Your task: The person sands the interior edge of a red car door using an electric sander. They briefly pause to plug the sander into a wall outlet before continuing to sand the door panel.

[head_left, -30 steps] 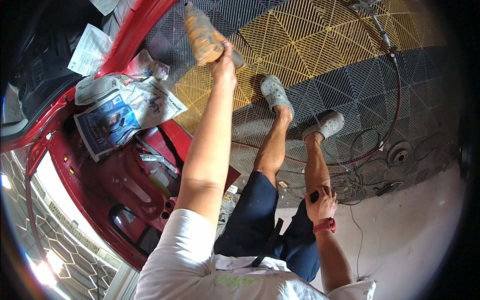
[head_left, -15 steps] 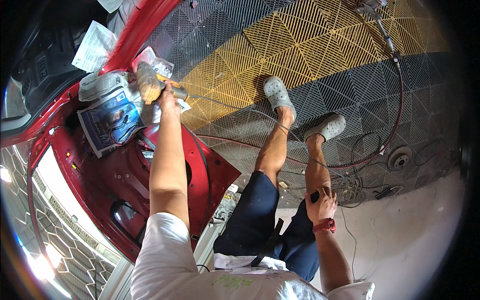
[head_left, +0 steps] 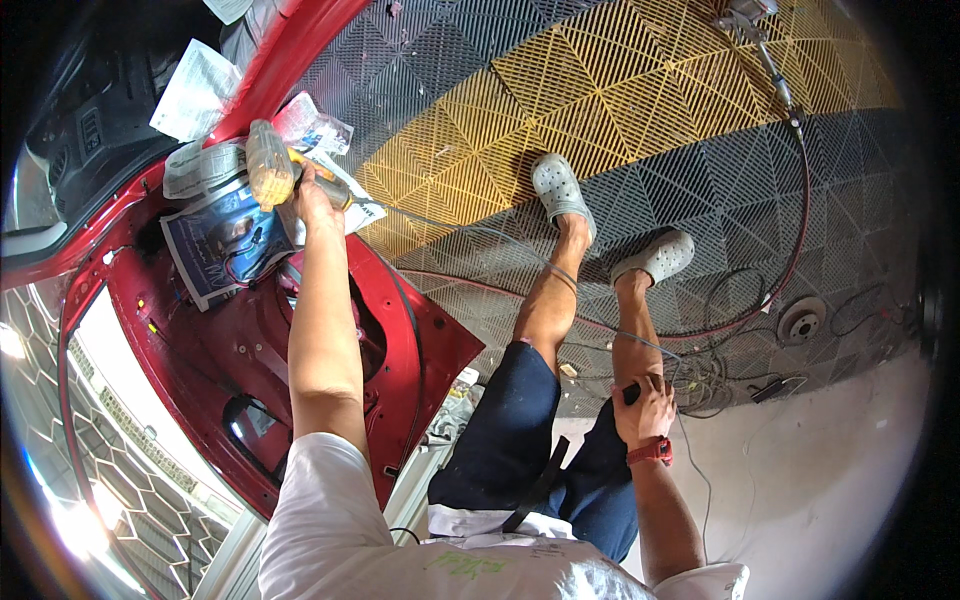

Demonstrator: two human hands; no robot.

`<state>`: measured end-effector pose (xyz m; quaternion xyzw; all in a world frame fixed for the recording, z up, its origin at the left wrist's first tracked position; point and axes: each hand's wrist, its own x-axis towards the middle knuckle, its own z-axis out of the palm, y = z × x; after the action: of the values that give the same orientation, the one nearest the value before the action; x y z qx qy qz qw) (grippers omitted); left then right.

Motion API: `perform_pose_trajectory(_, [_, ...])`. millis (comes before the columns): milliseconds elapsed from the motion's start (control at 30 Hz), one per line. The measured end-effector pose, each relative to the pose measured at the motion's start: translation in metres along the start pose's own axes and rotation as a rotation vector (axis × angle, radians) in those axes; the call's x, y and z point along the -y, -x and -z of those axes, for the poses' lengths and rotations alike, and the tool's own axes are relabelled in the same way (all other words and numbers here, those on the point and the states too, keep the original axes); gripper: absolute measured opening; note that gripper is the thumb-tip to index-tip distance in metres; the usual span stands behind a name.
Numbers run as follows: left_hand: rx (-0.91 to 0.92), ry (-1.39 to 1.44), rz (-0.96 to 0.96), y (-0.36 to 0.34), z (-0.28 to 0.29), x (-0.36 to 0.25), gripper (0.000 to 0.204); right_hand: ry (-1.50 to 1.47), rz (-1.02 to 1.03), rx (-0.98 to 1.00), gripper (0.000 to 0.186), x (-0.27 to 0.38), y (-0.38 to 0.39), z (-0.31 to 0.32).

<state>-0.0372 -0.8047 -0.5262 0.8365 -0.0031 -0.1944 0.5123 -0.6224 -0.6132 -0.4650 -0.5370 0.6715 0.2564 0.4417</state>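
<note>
My left hand (head_left: 318, 200) is wrapped round the handle of a worn yellow-and-grey heat gun (head_left: 268, 170). The gun is held over sheets of newspaper (head_left: 205, 172) and a blue printed page (head_left: 222, 245) laid on a red car panel (head_left: 200, 350). A grey cord runs from its handle to the right, past my legs. My right hand (head_left: 647, 412) lies at my right knee with its fingers curled. A small black thing (head_left: 629, 394) shows at its fingers; its kind I cannot make out.
Yellow and grey slatted floor tiles (head_left: 570, 90) spread ahead. A spray gun (head_left: 745, 15) at the far right joins a red hose (head_left: 800, 210). Tangled cables (head_left: 700, 375) and a brake disc (head_left: 801, 320) lie right of my feet. The red body edge (head_left: 275, 70) rises at far left.
My left hand has moved the heat gun a little to the left over the papers. My right hand keeps its place at the knee.
</note>
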Motion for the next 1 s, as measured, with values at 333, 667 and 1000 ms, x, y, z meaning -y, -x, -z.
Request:
perform_pose_trajectory(333, [0.238,0.030,-0.056,0.021,-0.067,-0.003,0.021,0.005,0.042,-0.073,0.039,-0.005,0.002,-0.002])
perform_pose_trajectory(667, [0.635,0.160,0.022,0.093,-0.135,-0.037,0.023,-0.012,-0.003,-0.024,0.041,0.000,0.002,0.005])
perform_pose_trajectory(1000, [0.687,0.403,0.133,0.085,-0.158,-0.079,0.009,-0.001,0.014,-0.079,0.038,-0.006,0.004,-0.005])
